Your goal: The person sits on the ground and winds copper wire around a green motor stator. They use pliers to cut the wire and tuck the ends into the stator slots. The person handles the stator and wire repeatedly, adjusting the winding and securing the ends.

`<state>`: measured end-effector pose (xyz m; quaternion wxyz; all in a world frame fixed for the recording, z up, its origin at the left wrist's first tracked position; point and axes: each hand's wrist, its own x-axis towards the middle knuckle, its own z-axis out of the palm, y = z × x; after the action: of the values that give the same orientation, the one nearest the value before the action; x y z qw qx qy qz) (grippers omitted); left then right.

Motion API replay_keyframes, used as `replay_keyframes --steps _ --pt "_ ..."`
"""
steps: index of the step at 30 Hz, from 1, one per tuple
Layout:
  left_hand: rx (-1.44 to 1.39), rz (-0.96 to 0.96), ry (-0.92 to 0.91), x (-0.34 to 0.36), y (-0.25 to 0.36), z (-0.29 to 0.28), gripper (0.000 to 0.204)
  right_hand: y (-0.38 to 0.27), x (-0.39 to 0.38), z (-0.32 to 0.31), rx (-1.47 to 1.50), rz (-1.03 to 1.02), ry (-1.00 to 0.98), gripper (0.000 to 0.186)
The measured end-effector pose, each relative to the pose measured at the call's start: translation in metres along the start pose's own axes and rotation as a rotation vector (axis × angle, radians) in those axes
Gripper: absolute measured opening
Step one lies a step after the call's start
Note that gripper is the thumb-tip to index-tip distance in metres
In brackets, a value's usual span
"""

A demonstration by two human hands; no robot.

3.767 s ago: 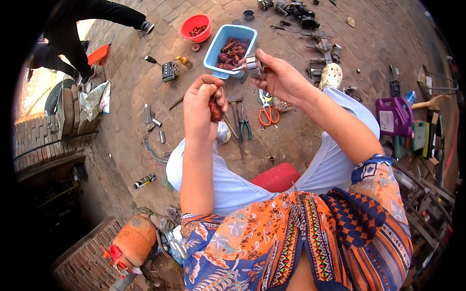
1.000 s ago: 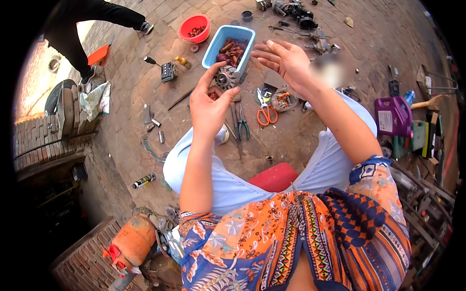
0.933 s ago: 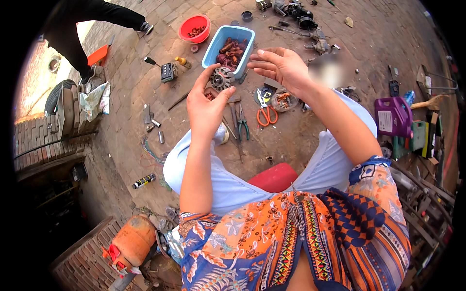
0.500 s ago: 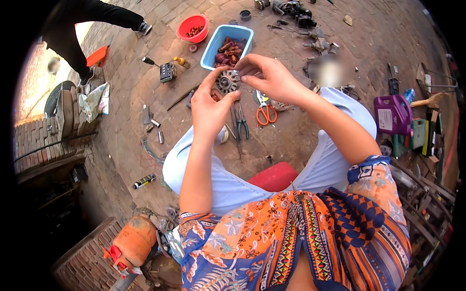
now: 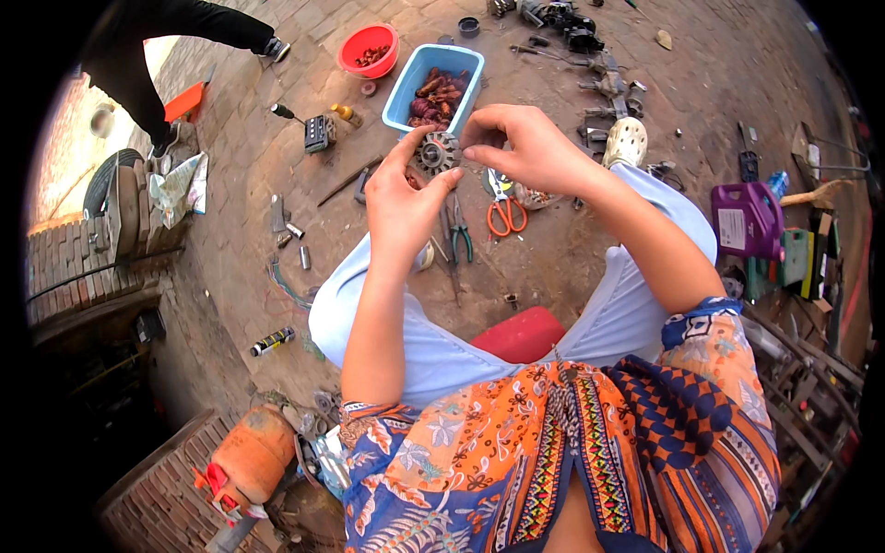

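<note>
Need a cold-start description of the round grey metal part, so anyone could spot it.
Start at the light blue basin near the top centre. Just below its near edge in the picture, between the thumb and index finger of the left grip, is the round grey metal part. Its notched rim and grey colour set it apart from the reddish-brown bundles in the basin.

slotted wheel [image 5: 436, 154] before tub [image 5: 406, 88] | pliers [image 5: 459, 224] left of scissors [image 5: 502, 197]

A loose orange-and-blue shirt [image 5: 479, 419], printed with flowers and leaves, has colourful zigzag trim [image 5: 603, 452] down the front and a navy panel [image 5: 668, 398] spotted orange. Pale blue trousers [image 5: 641, 267], a perforated cream clog [image 5: 627, 142]; left hand [image 5: 404, 201] and right hand [image 5: 530, 147] bare.
</note>
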<state>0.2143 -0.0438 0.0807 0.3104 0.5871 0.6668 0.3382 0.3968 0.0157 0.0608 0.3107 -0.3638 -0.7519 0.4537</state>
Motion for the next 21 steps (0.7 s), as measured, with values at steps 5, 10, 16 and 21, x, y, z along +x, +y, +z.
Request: replay_keyframes --steps 5,10,16,21 --pt "-0.032 -0.012 0.005 0.0 -0.004 0.0 0.056 -0.004 0.0 0.001 -0.03 -0.056 0.079 0.014" --pt "0.072 0.078 -0.043 -0.002 -0.001 0.005 0.057 -0.01 -0.002 0.001 -0.048 -0.11 0.192 0.013" --pt "-0.049 0.134 -0.106 -0.01 0.008 0.009 0.057 0.012 -0.001 -0.001 -0.299 0.011 0.28 0.017" --pt "-0.133 0.03 0.073 -0.004 0.001 0.002 0.055 0.014 -0.009 -0.005 -0.336 -0.012 0.012 0.018"
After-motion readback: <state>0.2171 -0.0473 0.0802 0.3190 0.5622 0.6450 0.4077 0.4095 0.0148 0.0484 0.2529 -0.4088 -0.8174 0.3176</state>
